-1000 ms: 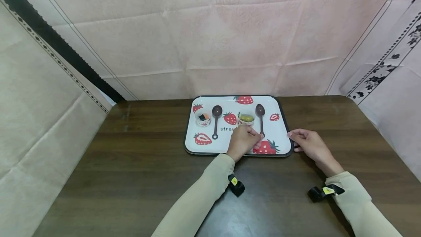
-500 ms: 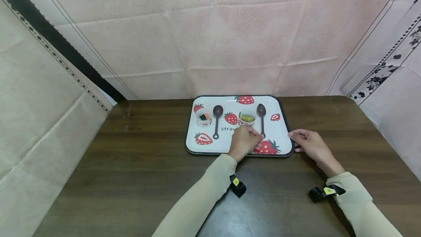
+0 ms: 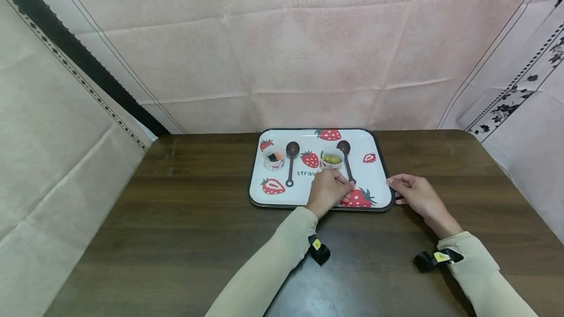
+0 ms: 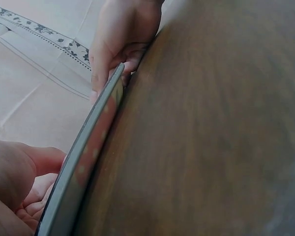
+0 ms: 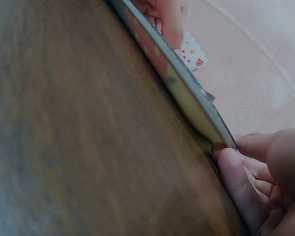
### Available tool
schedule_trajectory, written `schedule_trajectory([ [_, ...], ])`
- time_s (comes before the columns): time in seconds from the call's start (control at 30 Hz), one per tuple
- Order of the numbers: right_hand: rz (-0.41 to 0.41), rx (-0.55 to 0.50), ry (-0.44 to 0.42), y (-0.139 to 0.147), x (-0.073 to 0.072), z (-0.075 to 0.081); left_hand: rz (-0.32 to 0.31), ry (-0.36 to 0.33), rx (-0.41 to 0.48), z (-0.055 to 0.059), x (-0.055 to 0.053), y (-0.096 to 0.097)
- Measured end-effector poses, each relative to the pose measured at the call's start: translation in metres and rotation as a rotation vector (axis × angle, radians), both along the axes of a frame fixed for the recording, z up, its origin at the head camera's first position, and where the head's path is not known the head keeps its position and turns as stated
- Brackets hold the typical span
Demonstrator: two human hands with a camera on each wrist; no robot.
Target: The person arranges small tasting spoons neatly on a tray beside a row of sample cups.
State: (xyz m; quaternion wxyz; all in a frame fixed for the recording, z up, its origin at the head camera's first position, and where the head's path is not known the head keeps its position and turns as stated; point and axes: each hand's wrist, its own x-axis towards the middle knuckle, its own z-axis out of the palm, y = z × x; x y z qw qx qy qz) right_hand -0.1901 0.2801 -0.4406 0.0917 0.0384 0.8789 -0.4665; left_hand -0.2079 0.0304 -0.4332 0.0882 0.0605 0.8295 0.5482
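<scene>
A white tray (image 3: 308, 194) with a dark rim and strawberry print lies on the table. My left hand (image 3: 328, 191) reaches over its near edge, fingertips at the handle end of the right brown spoon (image 3: 344, 148), which leans with its bowl to the left. Its thumb and curled fingers show behind the rim in the left wrist view. At the tray's right edge, my right hand (image 3: 416, 194) pinches the rim between thumb and fingers (image 5: 233, 167). Beside the slanted spoon stands a small cup (image 3: 331, 159) with a green piece in it.
A second brown spoon (image 3: 292, 160) lies upright on the tray's left half, next to another small cup (image 3: 274, 157) with dark and orange pieces. The brown wooden table (image 3: 185, 219) ends at a pale patterned cloth backdrop (image 3: 308, 53).
The right spoon's bowl has swung left toward the cup with the green piece, while its handle end stays by my left fingertips. My right hand keeps its place at the rim.
</scene>
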Motion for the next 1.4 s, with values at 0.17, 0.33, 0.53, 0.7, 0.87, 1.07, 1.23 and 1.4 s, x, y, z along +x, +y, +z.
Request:
schedule_trajectory([
  [0.17, -0.003, -0.003, -0.004, 0.0, 0.0, 0.0, -0.023, -0.007, 0.006, 0.001, 0.0, -0.001],
  [0.33, -0.005, 0.0, 0.002, -0.001, 0.001, -0.001, -0.067, -0.03, 0.022, 0.003, -0.001, -0.005],
  [0.53, -0.001, -0.005, 0.003, 0.0, 0.001, -0.001, -0.109, -0.066, 0.056, 0.006, -0.001, -0.006],
  [0.7, 0.001, -0.011, 0.007, 0.0, 0.001, 0.0, -0.136, -0.037, 0.049, 0.007, -0.001, -0.006],
  [0.87, -0.003, -0.014, -0.002, -0.001, 0.001, 0.001, -0.17, 0.03, -0.01, 0.011, 0.0, -0.01],
  [1.07, -0.009, -0.015, -0.007, -0.001, 0.0, 0.0, -0.208, 0.112, -0.089, 0.024, 0.003, -0.018],
  [1.23, -0.004, -0.017, 0.001, -0.001, 0.001, 0.001, -0.214, 0.103, -0.079, 0.037, 0.006, -0.028],
  [1.4, -0.001, -0.017, 0.004, -0.001, 0.0, 0.0, -0.212, 0.096, -0.103, 0.043, 0.008, -0.041],
])
